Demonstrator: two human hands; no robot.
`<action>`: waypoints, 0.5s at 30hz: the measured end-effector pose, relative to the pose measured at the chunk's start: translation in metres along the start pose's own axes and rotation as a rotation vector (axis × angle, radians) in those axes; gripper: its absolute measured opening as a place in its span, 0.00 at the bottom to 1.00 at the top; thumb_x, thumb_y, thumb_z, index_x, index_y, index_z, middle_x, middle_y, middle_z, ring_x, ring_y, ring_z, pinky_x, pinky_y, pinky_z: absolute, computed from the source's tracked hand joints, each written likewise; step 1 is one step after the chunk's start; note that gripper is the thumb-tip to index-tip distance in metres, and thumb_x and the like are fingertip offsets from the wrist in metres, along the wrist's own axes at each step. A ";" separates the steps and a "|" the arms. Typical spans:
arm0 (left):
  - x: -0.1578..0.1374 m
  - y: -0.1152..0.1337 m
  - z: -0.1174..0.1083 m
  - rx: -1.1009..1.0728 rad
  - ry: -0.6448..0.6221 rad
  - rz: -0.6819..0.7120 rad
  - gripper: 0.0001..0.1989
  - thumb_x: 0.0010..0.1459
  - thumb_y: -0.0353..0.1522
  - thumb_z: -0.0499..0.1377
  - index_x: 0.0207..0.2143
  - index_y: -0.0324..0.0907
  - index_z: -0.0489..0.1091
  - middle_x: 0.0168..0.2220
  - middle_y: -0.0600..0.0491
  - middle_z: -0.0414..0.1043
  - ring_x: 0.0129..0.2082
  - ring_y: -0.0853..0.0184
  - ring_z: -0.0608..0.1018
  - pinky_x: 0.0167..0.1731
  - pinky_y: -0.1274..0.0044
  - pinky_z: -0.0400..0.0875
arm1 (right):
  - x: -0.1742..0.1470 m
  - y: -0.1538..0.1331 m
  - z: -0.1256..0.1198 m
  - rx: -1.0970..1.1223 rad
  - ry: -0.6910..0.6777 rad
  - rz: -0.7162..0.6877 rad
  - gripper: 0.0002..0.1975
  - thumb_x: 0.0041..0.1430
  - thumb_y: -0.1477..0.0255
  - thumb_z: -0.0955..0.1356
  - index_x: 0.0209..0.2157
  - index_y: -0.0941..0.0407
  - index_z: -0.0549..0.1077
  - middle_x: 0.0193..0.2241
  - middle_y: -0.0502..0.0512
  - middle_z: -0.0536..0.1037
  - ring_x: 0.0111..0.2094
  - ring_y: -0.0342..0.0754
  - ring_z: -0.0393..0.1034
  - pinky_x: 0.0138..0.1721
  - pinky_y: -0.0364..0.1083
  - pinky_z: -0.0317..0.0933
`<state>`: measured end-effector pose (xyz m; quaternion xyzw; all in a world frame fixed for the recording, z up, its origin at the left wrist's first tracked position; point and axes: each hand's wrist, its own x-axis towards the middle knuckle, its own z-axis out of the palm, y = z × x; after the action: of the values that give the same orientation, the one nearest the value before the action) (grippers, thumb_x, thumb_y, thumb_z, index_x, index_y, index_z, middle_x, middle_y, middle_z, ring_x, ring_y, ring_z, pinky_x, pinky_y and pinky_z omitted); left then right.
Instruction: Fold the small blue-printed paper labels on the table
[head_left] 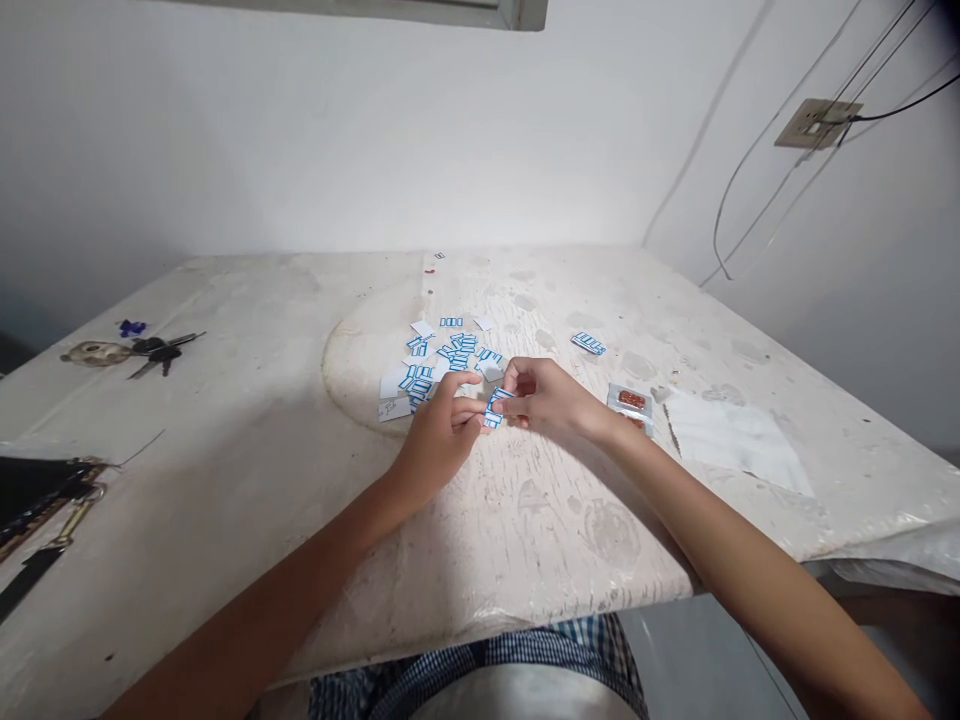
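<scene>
Between my two hands is a small white paper piece with blue markings point(496, 408). My left hand point(448, 425) pinches its left side with thumb and fingers. My right hand point(541, 395) grips the right side, thumb on top. Whether it is one piece or a few stacked, I cannot tell. Just beyond the hands lies a loose pile of similar paper pieces point(457, 350), some blue-marked side up, some plain white. Part of the pile is hidden behind my left hand. Farther right, a small stack of blue-marked pieces point(589, 343) sits apart.
Right of my right forearm lie a silver packet with a reddish-brown window point(630, 398) and a white cloth or paper sheet point(735, 440). Keys point(161, 350) and a purple item point(133, 328) are at the left. A black bag-like item point(45, 495) rests on the table's left edge.
</scene>
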<state>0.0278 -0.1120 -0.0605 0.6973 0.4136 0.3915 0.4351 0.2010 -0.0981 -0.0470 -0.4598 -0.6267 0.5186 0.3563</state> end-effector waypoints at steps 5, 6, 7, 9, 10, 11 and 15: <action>0.000 -0.001 0.000 0.015 -0.005 0.012 0.16 0.52 0.28 0.51 0.44 0.44 0.57 0.31 0.56 0.74 0.31 0.69 0.78 0.33 0.77 0.72 | 0.000 0.000 0.001 0.035 -0.006 -0.039 0.15 0.45 0.74 0.69 0.35 0.55 0.61 0.17 0.41 0.63 0.14 0.37 0.58 0.16 0.39 0.51; 0.000 -0.001 0.000 0.018 -0.004 0.007 0.15 0.53 0.28 0.51 0.44 0.44 0.57 0.31 0.56 0.74 0.30 0.68 0.78 0.32 0.77 0.72 | 0.000 -0.001 0.002 0.041 -0.009 -0.029 0.15 0.45 0.74 0.69 0.35 0.56 0.62 0.17 0.41 0.63 0.14 0.37 0.57 0.16 0.39 0.51; 0.000 0.000 0.000 0.021 -0.002 0.001 0.14 0.53 0.29 0.50 0.44 0.44 0.57 0.31 0.56 0.74 0.30 0.68 0.78 0.32 0.77 0.72 | 0.001 -0.001 0.002 0.049 -0.011 -0.022 0.14 0.44 0.74 0.70 0.34 0.56 0.63 0.17 0.41 0.63 0.14 0.36 0.57 0.15 0.39 0.51; -0.001 0.001 0.001 0.023 0.000 -0.006 0.14 0.53 0.29 0.51 0.44 0.44 0.57 0.32 0.56 0.74 0.30 0.69 0.78 0.32 0.77 0.72 | 0.001 -0.002 0.002 0.069 -0.021 -0.017 0.13 0.44 0.73 0.70 0.33 0.57 0.65 0.17 0.42 0.63 0.14 0.36 0.56 0.15 0.40 0.50; -0.001 0.002 0.000 0.021 0.003 -0.005 0.14 0.53 0.29 0.51 0.44 0.44 0.57 0.32 0.56 0.74 0.30 0.69 0.78 0.33 0.77 0.72 | 0.001 -0.003 0.002 0.076 -0.026 -0.021 0.13 0.44 0.72 0.71 0.32 0.58 0.66 0.17 0.42 0.62 0.15 0.35 0.55 0.15 0.39 0.49; -0.001 0.003 0.000 0.019 0.006 -0.003 0.14 0.52 0.29 0.52 0.44 0.43 0.57 0.32 0.56 0.74 0.31 0.69 0.78 0.33 0.77 0.71 | 0.001 -0.003 0.003 0.081 -0.032 -0.024 0.12 0.43 0.72 0.71 0.32 0.58 0.67 0.16 0.42 0.61 0.15 0.35 0.55 0.15 0.39 0.49; -0.001 0.006 -0.001 -0.003 0.011 -0.014 0.15 0.51 0.29 0.54 0.43 0.43 0.57 0.30 0.56 0.73 0.31 0.69 0.77 0.33 0.77 0.71 | 0.000 -0.007 0.004 0.091 -0.058 -0.011 0.12 0.43 0.74 0.71 0.32 0.58 0.68 0.15 0.40 0.58 0.14 0.35 0.53 0.15 0.39 0.46</action>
<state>0.0284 -0.1140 -0.0548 0.6917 0.4203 0.3928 0.4366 0.1962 -0.0997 -0.0412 -0.4242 -0.6151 0.5578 0.3615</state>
